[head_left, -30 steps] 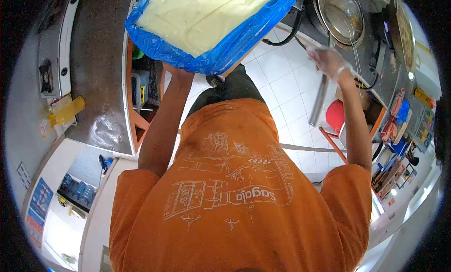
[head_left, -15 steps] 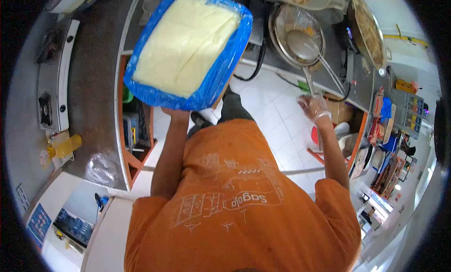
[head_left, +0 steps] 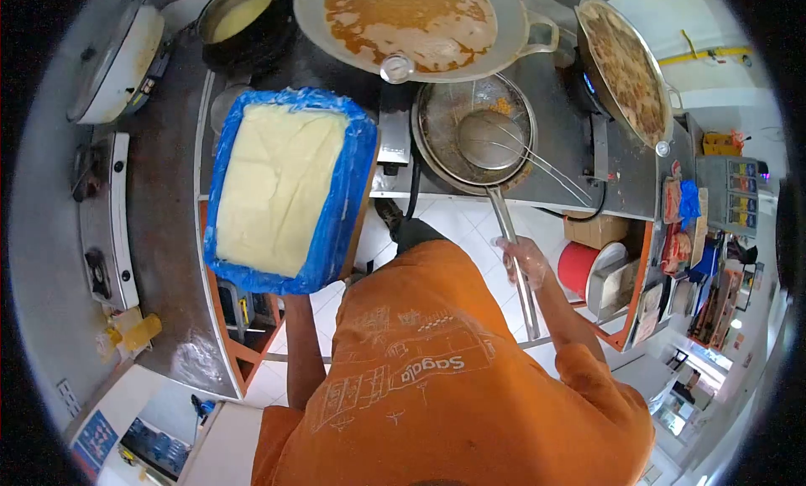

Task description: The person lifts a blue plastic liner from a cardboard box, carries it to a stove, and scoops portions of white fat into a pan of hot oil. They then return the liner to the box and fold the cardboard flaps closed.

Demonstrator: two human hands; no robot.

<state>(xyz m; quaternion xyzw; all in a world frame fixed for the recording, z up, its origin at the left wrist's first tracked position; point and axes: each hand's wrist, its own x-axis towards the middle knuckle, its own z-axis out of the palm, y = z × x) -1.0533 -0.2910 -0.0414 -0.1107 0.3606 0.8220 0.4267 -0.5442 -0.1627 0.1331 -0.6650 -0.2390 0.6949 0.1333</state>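
A block of pale yellow fat (head_left: 281, 183), like butter or margarine, fills a box lined with blue plastic (head_left: 357, 150). My left hand is hidden under the box's near end and supports it; only my forearm shows below. A large long-handled strainer (head_left: 434, 160) lies over the counter, its metal handle jutting out past the edge. My right hand (head_left: 529, 261), in a clear plastic glove, is at that handle with fingers curled round it. Inside the strainer rests a smaller wire skimmer (head_left: 491, 141) beside some orange crumbs.
A wide pan of brown oil (head_left: 411, 20) with a thermometer sits at the back. Another foaming pan (head_left: 625, 70) stands over a blue flame at the right. A dark pot (head_left: 243, 20) holds pale liquid. A gas stove (head_left: 109, 225) occupies the left counter.
My view has tilted toward the back, bringing the oil pan and dark pot into sight. The box appears lower and further left, and my right hand is now partly behind the strainer's handle.
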